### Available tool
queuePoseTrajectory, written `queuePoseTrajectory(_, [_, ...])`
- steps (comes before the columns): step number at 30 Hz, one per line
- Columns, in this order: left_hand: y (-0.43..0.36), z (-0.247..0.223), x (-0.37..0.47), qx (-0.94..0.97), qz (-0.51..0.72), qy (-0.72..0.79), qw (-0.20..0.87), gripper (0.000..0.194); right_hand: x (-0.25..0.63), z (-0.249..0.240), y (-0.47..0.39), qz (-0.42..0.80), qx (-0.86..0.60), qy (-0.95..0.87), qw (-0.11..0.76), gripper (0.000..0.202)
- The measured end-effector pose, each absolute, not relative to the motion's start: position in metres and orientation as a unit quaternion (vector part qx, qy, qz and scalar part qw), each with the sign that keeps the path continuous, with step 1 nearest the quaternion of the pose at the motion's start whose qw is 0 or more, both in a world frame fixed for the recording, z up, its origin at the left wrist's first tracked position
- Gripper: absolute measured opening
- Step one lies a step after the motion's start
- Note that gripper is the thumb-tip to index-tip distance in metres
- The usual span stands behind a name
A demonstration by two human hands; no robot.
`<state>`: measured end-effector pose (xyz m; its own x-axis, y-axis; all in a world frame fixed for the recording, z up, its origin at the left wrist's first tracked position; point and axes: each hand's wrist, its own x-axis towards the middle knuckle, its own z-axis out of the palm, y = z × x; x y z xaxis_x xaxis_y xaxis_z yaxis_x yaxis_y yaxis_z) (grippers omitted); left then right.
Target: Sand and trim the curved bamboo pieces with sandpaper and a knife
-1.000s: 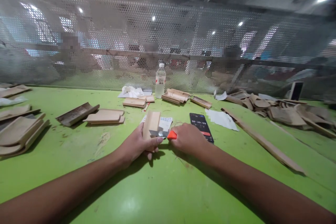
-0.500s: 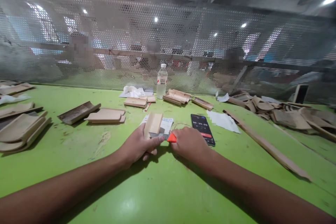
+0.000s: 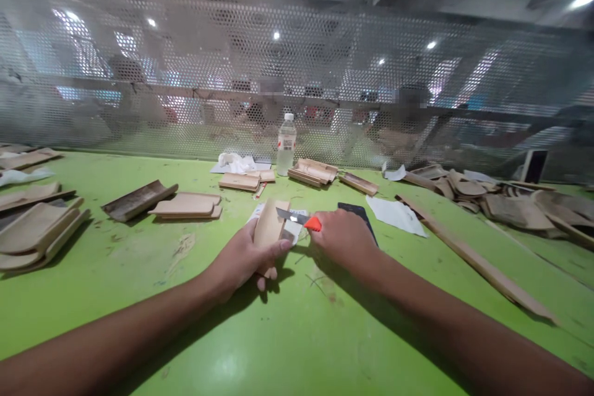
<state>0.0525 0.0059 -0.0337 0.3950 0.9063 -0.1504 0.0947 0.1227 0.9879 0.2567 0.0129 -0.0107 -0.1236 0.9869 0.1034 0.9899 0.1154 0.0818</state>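
Observation:
My left hand (image 3: 245, 257) is closed round a pale piece of bamboo (image 3: 269, 227), its thumb along the right side. The piece is tilted above the green table (image 3: 223, 334). My right hand (image 3: 346, 234) grips a knife (image 3: 297, 218) by its orange handle. Its grey blade points left, with the tip at the upper right edge of the bamboo piece. Behind my hands lies a printed sheet (image 3: 297, 232), mostly covered. A black phone (image 3: 357, 210) is partly hidden behind my right hand.
A bottle (image 3: 286, 145) stands before the perforated metal screen (image 3: 204, 74). Bamboo pieces (image 3: 185, 205) lie left and centre, with a pile (image 3: 515, 204) at right. White paper (image 3: 396, 215) and a long strip (image 3: 477, 260) lie right of my hand. People show dimly behind the screen.
My right hand and the knife have moved up and slightly right, so the blade sits higher on the bamboo piece. The phone screen is now mostly covered. The bamboo piece has turned slightly.

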Motion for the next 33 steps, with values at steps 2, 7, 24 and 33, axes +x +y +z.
queuePoseTrajectory(2, [0.006,-0.035,0.051,0.549,0.347,0.412,0.64,0.076,0.261,-0.01,0.015,-0.067,-0.667,-0.742,0.015,0.03])
queuePoseTrajectory(7, [0.008,-0.04,0.048,0.522,0.357,0.38,0.675,0.066,0.261,-0.012,0.013,-0.054,-0.633,-0.772,0.001,0.027])
queuePoseTrajectory(24, [0.012,-0.047,0.041,0.501,0.337,0.327,0.727,0.068,0.25,-0.02,0.008,0.005,-0.56,-0.829,-0.018,0.02])
queuePoseTrajectory(33, [0.009,-0.043,0.044,0.544,0.327,0.348,0.689,0.051,0.249,-0.022,0.002,-0.015,-0.587,-0.809,-0.016,0.022])
